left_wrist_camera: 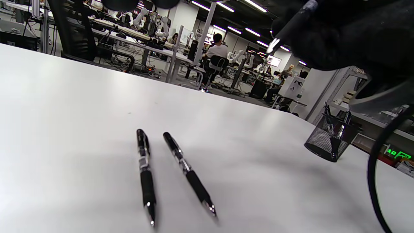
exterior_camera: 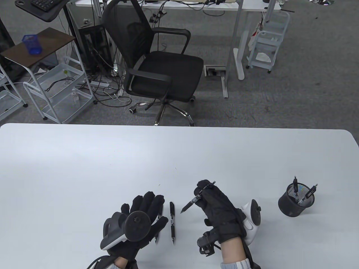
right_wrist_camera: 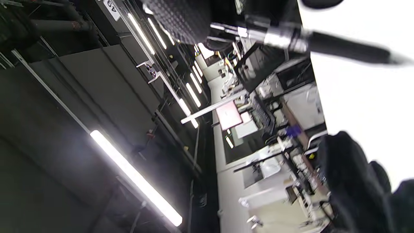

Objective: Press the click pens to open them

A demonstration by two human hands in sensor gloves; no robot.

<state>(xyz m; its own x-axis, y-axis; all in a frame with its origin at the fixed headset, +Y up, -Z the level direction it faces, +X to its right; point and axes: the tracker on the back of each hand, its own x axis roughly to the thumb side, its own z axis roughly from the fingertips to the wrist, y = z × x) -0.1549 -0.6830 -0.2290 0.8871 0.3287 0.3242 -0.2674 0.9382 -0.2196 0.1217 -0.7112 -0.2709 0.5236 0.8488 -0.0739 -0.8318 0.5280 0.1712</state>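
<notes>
— Hands?
— My right hand [exterior_camera: 216, 207] grips one click pen [exterior_camera: 196, 197], tip toward eight o'clock. My left hand [exterior_camera: 143, 215] lies flat, fingers straight.
— The rest?
— Two pens [left_wrist_camera: 168, 171] between my hands; mesh cup [exterior_camera: 296, 200] at three o'clock.

A black mesh office chair [exterior_camera: 157, 64] stands on grey carpet [exterior_camera: 294, 98] beyond the white bench [exterior_camera: 84, 168], white trolleys [exterior_camera: 56, 89] alongside.
</notes>
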